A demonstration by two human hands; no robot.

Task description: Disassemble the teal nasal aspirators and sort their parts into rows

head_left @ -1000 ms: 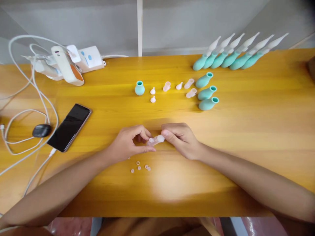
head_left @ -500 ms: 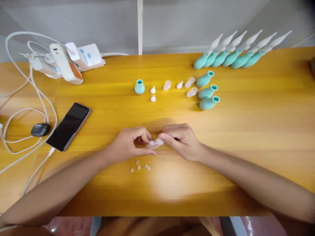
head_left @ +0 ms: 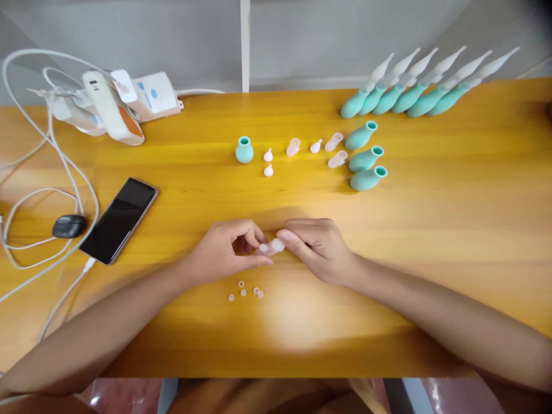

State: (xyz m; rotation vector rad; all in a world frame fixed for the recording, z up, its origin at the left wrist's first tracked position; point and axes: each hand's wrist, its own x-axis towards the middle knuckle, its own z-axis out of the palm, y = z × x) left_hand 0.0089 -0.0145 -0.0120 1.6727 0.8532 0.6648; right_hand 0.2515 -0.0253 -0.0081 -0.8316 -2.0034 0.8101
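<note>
My left hand [head_left: 224,250] and my right hand [head_left: 317,246] meet at the middle of the wooden table [head_left: 431,230], both pinching one small translucent plastic tube [head_left: 271,247] between fingertips. Just below my left hand lie several tiny white rings [head_left: 245,291]. Farther back sit a teal bulb [head_left: 244,150], two small white tips [head_left: 268,163], more translucent tubes [head_left: 335,150], and three teal bulbs on their sides [head_left: 364,163].
A row of several assembled teal bulbs with long white tips [head_left: 414,86] lies at the back right. At the left are a black phone [head_left: 119,220], a black oval device [head_left: 69,226], white cables [head_left: 47,190] and a power strip with plugged chargers [head_left: 116,106].
My hands stay together on the tube with only small finger shifts. The view has tilted slightly, so the table objects sit a little higher.
</note>
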